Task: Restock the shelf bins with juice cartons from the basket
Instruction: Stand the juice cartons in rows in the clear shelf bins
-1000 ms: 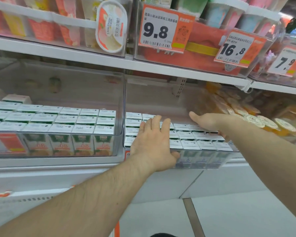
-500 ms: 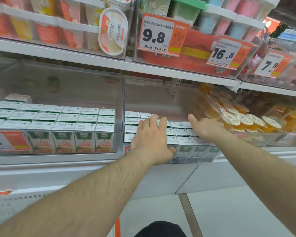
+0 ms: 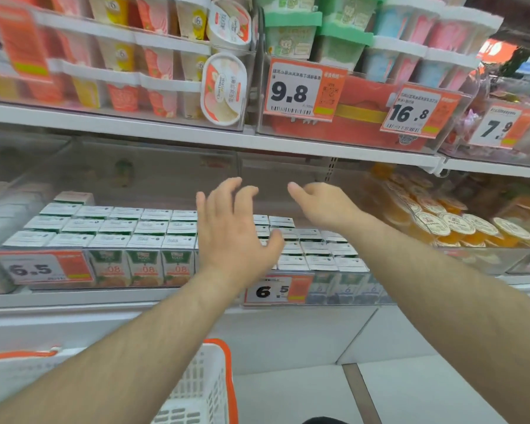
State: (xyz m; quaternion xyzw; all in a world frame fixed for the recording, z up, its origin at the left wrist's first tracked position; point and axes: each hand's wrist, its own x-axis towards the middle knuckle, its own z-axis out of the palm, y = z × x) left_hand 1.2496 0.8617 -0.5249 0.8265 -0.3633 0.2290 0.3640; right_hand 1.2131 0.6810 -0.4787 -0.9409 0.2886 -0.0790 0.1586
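Note:
Two clear shelf bins stand side by side on the lower shelf. The left bin (image 3: pixel 58 289) holds rows of white-topped juice cartons (image 3: pixel 144 264) with green and orange fronts. The right bin (image 3: pixel 318 301) holds cartons with blue fronts (image 3: pixel 346 289). My left hand (image 3: pixel 230 228) hovers over the gap between the bins, fingers loosely spread, holding nothing. My right hand (image 3: pixel 322 203) floats above the right bin's back rows, fingers relaxed and empty. The white basket with an orange rim (image 3: pixel 205 387) shows at the bottom edge, below my left forearm.
The upper shelf (image 3: pixel 166 136) hangs close above the bins and carries dessert cups and price tags. Orange jelly cups (image 3: pixel 447 228) fill a bin to the right. Price labels (image 3: pixel 276 290) hang on the bin fronts. Pale floor lies below.
Both hands have lifted off the right bin and its cartons and now hover open above them. The view has tilted down, bringing the basket into sight.

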